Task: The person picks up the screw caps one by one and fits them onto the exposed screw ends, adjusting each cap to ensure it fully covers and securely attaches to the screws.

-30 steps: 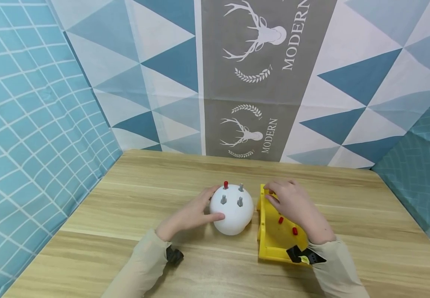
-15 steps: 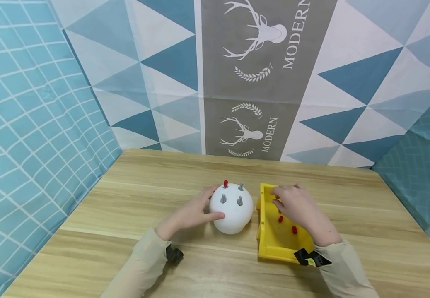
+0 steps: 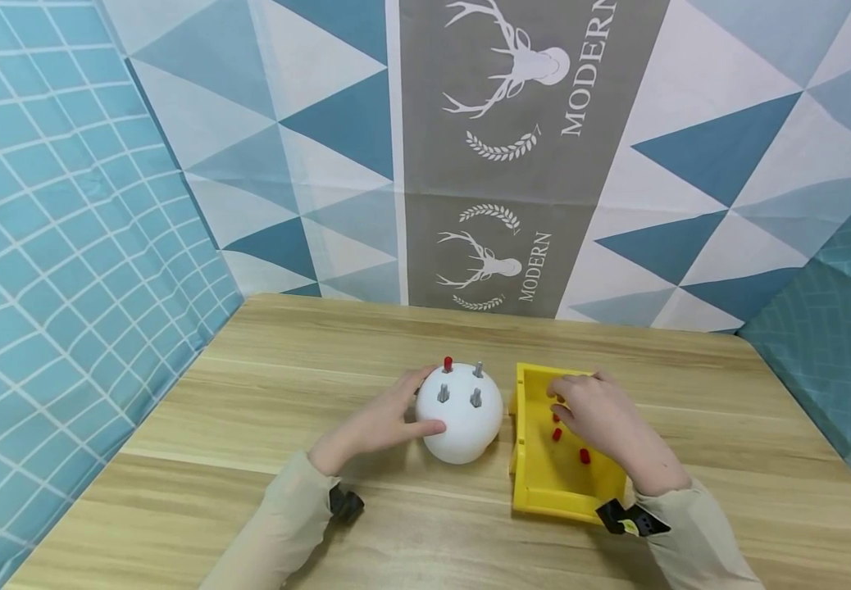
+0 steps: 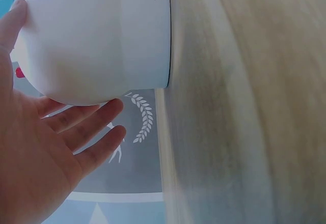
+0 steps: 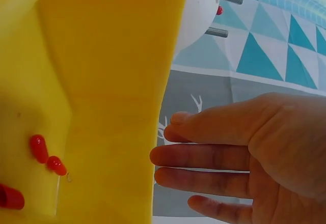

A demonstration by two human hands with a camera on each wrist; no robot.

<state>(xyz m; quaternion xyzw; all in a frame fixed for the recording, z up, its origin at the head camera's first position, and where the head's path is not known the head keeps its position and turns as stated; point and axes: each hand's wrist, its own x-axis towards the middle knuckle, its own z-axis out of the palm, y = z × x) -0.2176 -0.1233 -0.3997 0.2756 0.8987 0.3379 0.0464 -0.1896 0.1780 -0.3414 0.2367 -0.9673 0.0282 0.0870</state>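
Observation:
A white dome-shaped body (image 3: 461, 434) stands on the table, with several grey threaded studs (image 3: 443, 393) poking from its top. One stud at the far left carries a red cap (image 3: 448, 363). My left hand (image 3: 392, 422) holds the dome from the left, thumb on the near side and fingers round the back. Over the yellow bin (image 3: 554, 501), at the dome's right, hovers my right hand (image 3: 602, 414). In the right wrist view its fingers (image 5: 198, 156) are nearly straight, thumb near the index fingertip, with nothing visible between them. Small red caps (image 5: 38, 148) lie in the bin.
The bin's raised wall (image 3: 520, 426) stands between the dome and the red caps. A wooden table (image 3: 307, 360) bears everything. Patterned cloth (image 3: 352, 164) hangs behind it, and blue tiled cloth (image 3: 64, 205) borders the left side.
My right hand has moved rightward and slightly nearer me from the bin's left edge, uncovering more of the bin. The left hand and the dome have stayed in place.

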